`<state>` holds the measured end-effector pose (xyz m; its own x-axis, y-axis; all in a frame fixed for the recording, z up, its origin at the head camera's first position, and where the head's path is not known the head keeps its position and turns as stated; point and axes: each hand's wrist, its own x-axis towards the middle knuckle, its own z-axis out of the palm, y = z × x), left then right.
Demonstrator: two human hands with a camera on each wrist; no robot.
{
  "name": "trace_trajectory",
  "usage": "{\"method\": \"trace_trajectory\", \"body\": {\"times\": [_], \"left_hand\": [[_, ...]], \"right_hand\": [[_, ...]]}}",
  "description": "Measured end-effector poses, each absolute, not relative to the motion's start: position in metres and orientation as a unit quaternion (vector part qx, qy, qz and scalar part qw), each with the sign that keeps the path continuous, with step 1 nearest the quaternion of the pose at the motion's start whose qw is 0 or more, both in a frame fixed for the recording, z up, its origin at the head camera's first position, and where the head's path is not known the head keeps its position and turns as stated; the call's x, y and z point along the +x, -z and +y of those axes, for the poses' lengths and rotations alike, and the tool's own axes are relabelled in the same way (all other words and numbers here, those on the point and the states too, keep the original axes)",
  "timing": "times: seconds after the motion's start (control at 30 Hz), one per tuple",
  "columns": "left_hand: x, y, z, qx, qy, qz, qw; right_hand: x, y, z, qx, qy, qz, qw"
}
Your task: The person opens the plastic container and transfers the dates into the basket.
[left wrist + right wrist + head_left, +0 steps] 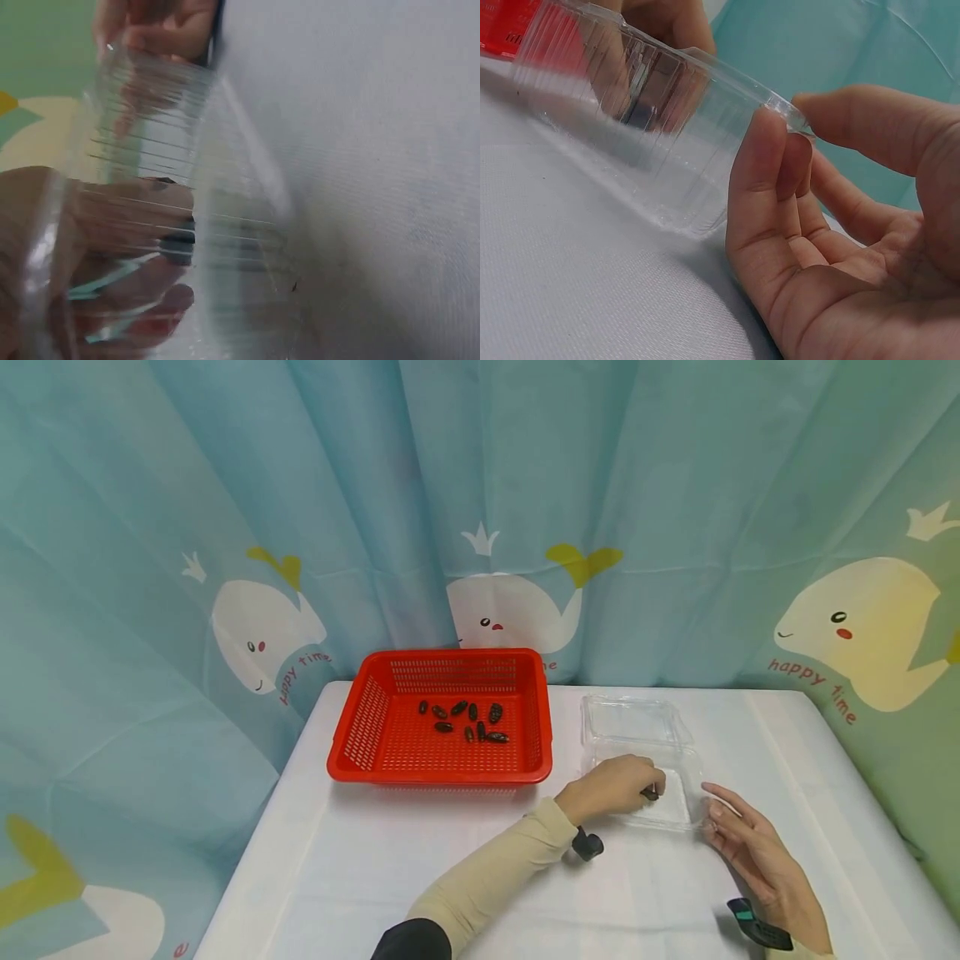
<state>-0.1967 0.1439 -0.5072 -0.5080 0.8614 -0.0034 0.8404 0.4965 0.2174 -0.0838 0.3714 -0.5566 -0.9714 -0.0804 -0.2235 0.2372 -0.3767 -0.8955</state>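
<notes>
On the right of the table stands a clear plastic clamshell box (671, 789) with its lid (630, 721) folded back behind it. My left hand (615, 785) reaches over the near part of the box, and its curled fingers pinch a dark oval date-like fruit (650, 793). Through the ribbed wall in the right wrist view, that dark fruit (641, 116) shows low between the fingers. At the box's right side, my right hand (757, 852) pinches the rim (780, 109) between thumb and fingers. The left wrist view sees the left hand (45, 232) through the plastic, blurred.
A red slotted basket (442, 768) stands at the back left, with several dark oval fruits (495, 713) scattered over its floor. White cloth covers the table (360, 868). Behind it hangs a blue-green curtain (525, 460) with whale prints.
</notes>
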Motion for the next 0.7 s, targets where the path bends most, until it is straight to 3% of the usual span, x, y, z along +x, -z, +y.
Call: {"method": "trace_trajectory", "body": {"times": [0.7], "left_hand": [[-0.184, 0.439, 0.081, 0.539, -0.111, 0.834, 0.052]], "right_hand": [[-0.081, 0.554, 0.373, 0.064, 0.831, 0.544, 0.097]]}}
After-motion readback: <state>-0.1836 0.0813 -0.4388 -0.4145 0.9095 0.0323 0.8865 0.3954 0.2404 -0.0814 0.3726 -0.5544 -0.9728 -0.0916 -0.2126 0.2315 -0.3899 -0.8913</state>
